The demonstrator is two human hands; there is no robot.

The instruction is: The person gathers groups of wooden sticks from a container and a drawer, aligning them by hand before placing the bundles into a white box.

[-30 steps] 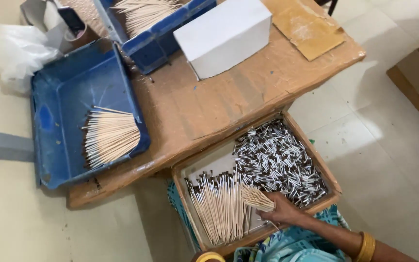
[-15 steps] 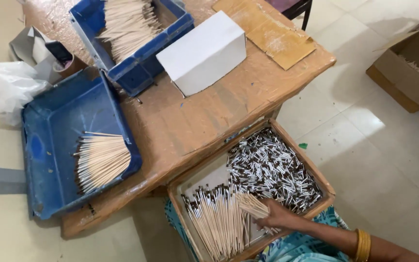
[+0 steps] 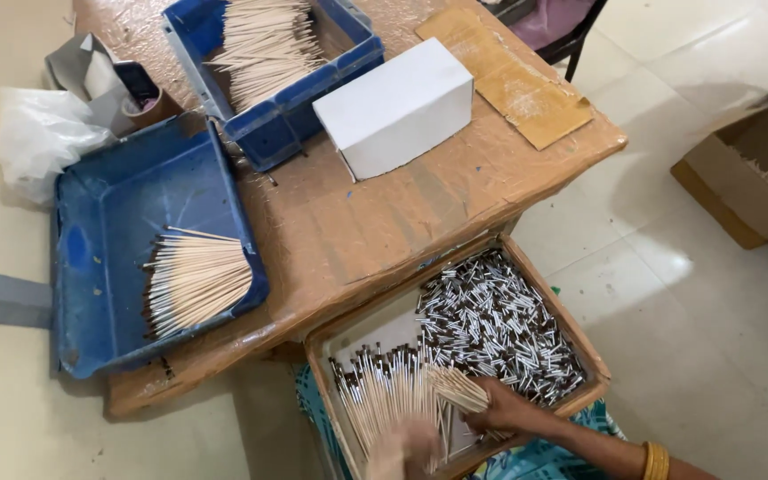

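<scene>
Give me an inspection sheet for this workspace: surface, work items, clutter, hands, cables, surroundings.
Surface: low wooden table, worn top.
Work items: cardboard tray on the lap holds thin sticks and small silver-and-brown pieces; flat blue tray and blue crate hold more sticks.
Clutter: white box, cardboard sheet, plastic bag.
Hands: right hand grips a small stick bundle; left hand blurred over the sticks.
Cables: nothing seen.
Surroundings: tiled floor, open carton.

A small bundle of sticks (image 3: pixel 457 388) is held in the right hand (image 3: pixel 508 411) over a wooden tray (image 3: pixel 597 373). The blurred left hand (image 3: pixel 402 444) is laid on more sticks (image 3: pixel 384 396) beside it.
</scene>
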